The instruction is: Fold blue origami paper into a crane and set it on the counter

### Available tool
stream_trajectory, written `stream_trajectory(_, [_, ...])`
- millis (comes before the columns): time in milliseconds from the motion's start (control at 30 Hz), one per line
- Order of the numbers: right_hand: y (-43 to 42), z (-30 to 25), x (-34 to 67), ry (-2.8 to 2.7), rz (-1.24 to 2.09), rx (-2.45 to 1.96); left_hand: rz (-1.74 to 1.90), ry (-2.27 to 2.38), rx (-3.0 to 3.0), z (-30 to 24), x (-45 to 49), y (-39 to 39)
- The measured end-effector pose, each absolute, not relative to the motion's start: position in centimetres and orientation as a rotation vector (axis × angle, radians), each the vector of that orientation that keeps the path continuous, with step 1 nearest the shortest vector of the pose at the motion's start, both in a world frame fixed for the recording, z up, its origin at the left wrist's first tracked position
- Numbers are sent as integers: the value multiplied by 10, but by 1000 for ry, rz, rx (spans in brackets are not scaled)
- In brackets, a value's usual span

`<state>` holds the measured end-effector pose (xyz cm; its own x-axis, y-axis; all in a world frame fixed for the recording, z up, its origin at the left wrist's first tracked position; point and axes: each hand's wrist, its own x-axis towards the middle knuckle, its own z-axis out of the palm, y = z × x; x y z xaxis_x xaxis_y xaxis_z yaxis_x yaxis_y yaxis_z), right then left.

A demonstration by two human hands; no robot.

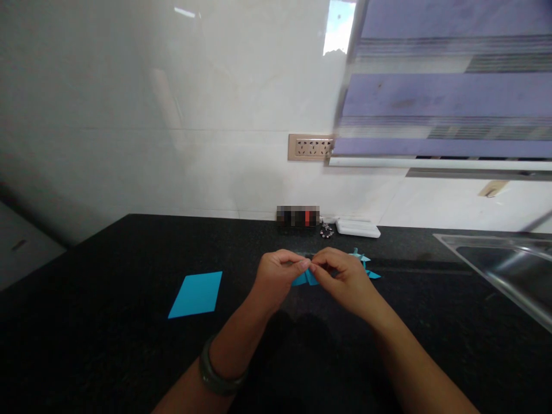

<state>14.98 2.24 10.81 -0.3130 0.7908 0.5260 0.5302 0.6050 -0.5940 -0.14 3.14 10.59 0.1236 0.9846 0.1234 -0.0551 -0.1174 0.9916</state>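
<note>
Both hands meet over the black countertop [107,345] at its middle. My left hand [278,276] is closed, thumb and fingers pinching a small folded piece of blue paper [305,279]. My right hand [345,279] is closed too, pinching the same blue piece from the right, fingertip to fingertip with the left. Most of the piece is hidden under the fingers. Just behind my right hand lies another folded blue paper shape [366,265] with pointed tips. A flat blue paper sheet [196,294] lies on the counter to the left of my hands.
A steel sink [500,264] is set into the counter at the right. Against the back wall sit a white flat object [357,228], a small dark item [326,231] and a blurred dark box [297,216]. A wall socket plate [309,147] and a window blind [444,86] are above.
</note>
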Motion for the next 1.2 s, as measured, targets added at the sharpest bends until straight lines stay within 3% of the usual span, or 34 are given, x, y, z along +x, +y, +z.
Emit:
stream_trajectory(500, [22, 122, 175, -1812, 479, -1195, 1236, 952, 935, 107, -12, 40])
stream_trajectory(767, [21, 110, 142, -1514, 1053, -1146, 1234, 841, 793, 110, -3, 33])
stream_trajectory(1200, [19, 99, 135, -1458, 1033, -1170, 1414, 1033, 1062, 100, 3, 34])
